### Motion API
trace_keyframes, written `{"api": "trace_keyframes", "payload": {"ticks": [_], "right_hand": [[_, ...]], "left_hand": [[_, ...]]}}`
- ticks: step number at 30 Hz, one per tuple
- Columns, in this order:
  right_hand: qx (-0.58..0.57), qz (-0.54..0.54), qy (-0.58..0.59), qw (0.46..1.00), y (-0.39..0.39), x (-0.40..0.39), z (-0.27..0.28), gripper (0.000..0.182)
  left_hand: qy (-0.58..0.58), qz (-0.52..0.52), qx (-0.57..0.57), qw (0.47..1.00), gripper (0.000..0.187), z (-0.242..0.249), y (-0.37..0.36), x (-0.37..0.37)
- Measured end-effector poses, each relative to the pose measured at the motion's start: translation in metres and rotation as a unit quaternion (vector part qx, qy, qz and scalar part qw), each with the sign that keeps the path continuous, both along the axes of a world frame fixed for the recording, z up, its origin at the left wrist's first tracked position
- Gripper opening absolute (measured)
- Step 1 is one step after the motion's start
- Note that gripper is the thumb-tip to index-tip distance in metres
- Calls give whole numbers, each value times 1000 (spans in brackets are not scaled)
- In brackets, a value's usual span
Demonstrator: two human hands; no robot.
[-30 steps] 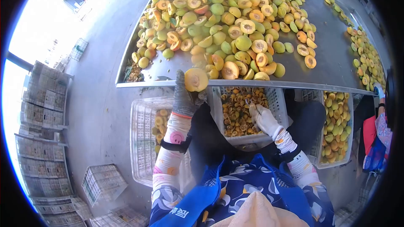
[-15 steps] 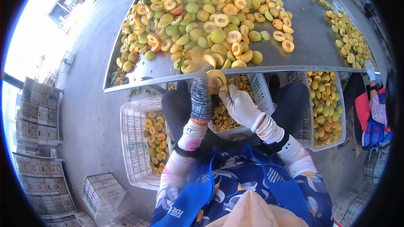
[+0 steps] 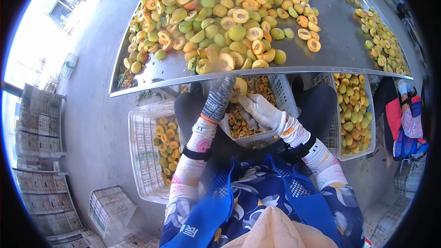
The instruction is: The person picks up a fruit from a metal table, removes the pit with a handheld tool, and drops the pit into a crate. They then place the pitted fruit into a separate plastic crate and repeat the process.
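Note:
My left hand [image 3: 218, 97], in a grey knit glove, is closed around a yellow peach half [image 3: 240, 86] just below the table's front edge. Close against that fruit is my right hand [image 3: 264, 112], in a white glove, with thumb and fingers drawn together. Whatever sits in the right fingers is too small and covered to make out. Beneath both hands, between my knees, a crate [image 3: 287, 95] holds pits and fruit scraps. A large pile of halved peaches [image 3: 236, 32] lies on the metal table [image 3: 317, 27] ahead.
On my left a white crate [image 3: 138, 151] holds peach halves; another filled crate [image 3: 341, 144] stands on my right. A co-worker's gloved hand [image 3: 403, 87] is at the far right, near a second fruit pile [image 3: 383, 41]. Stacked crates [image 3: 39, 133] line the left side.
Both hands have come slightly down, toward me. The peach half has turned and is now more covered by the left glove. The co-worker's hand has dropped below the table edge.

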State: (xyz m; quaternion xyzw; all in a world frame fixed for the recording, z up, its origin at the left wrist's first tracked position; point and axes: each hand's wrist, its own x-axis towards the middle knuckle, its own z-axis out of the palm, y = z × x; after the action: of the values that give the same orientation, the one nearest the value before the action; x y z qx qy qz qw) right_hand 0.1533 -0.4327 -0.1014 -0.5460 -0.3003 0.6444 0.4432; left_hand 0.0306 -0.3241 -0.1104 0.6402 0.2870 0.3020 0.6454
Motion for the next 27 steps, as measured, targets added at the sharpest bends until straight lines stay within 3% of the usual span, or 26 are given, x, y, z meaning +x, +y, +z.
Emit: {"api": "trace_keyframes", "payload": {"ticks": [1,4,6,9,11,14,18,20,22,24,25,27], "right_hand": [[-2,13,20,1000,-2,4,-2,38],[19,-9,-18,1000,-6,-7,6,39],[-5,14,13,1000,-9,-5,13,39],[-69,78,104,989,-12,14,21,39],[-70,34,190,979,-16,8,7,40],[-56,14,264,963,-22,4,-3,40],[-25,-11,295,955,-30,0,-7,40],[-34,-22,329,944,-32,0,-8,42],[-26,-11,355,935,-35,1,-12,41],[-28,-17,392,920,-38,-1,-22,42],[-26,-17,408,912,-37,-1,-26,43],[28,31,533,845,-38,-9,-33,45]], "left_hand": [[-55,-2,-4,998,33,-9,1,-1],[-133,133,103,977,36,-28,-20,15],[-39,129,284,949,35,-48,-17,13],[-41,0,263,964,35,-36,-5,6],[-50,-51,282,957,27,-28,3,8],[-41,-101,171,979,30,-19,-1,4],[-78,-64,179,979,31,-32,-9,12],[-84,-37,123,988,32,-30,-16,17],[-109,14,203,973,36,-41,-21,24],[-133,9,-20,991,39,-44,-28,25],[-186,2,-140,973,41,-43,-31,28],[-378,28,-367,850,42,-142,-18,51]]}}
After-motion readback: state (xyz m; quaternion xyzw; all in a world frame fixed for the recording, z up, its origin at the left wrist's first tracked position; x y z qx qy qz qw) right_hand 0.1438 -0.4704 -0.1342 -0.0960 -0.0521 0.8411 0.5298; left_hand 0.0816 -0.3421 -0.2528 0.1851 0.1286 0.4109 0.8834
